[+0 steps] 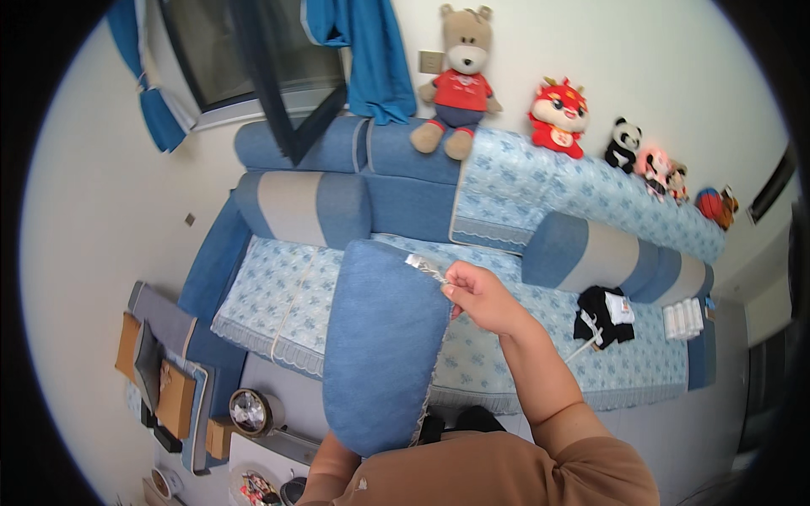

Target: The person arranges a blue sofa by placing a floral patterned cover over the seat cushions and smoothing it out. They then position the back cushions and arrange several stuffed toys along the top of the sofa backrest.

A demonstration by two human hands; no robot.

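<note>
In front of me hangs a blue fabric cushion cover point(380, 337), broad and rounded at its lower left. A frayed seam runs down its right edge, and a small white tag shows near the top. My right hand point(479, 295) pinches that edge just below the tag, thumb and fingers closed on it. Only my left forearm point(335, 462) shows, at the lower edge; the hand is hidden behind the cover, so its fingers cannot be seen. Behind the cover is a sofa seat with a flowered pale-blue seat cover point(278, 282).
Striped bolsters point(295, 207) lean on the sofa back, with a teddy bear point(464, 93) and several plush toys above. Black clothing point(603, 319) and white packs point(683, 320) lie on the right seat. Cardboard boxes point(175, 401) stand left, near a round pot point(253, 411).
</note>
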